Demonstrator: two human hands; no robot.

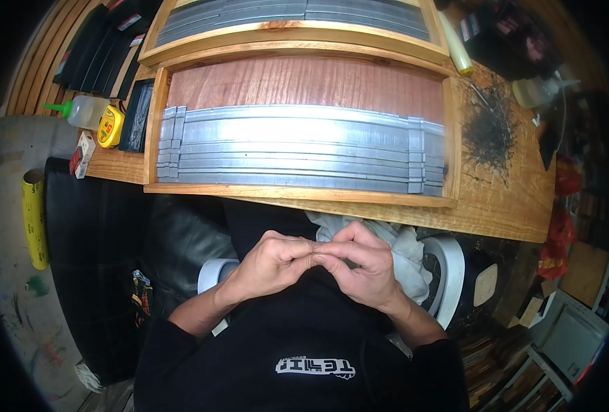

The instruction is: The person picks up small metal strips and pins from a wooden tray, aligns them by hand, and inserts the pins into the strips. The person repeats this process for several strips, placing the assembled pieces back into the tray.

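Note:
My left hand [271,264] and my right hand [361,264] meet fingertip to fingertip over my lap, just below the table's front edge. Both have their fingers curled and pinched together at the same spot. Whatever may be between the fingertips is too small to make out. A crumpled white cloth [404,250] lies right behind my right hand. Above the hands, on the table, a wooden frame [297,193] holds a reddish wood panel [304,84]. Long silver strips [297,147] cover the panel's lower half in overlapping rows.
A second wooden frame [290,33] with grey strips lies further back. A clear bottle with a green cap [81,110], a yellow tape measure [110,126] and a small box [81,152] sit at the table's left. Dark shavings [490,130] are at its right. White tape rolls [453,275] flank my lap.

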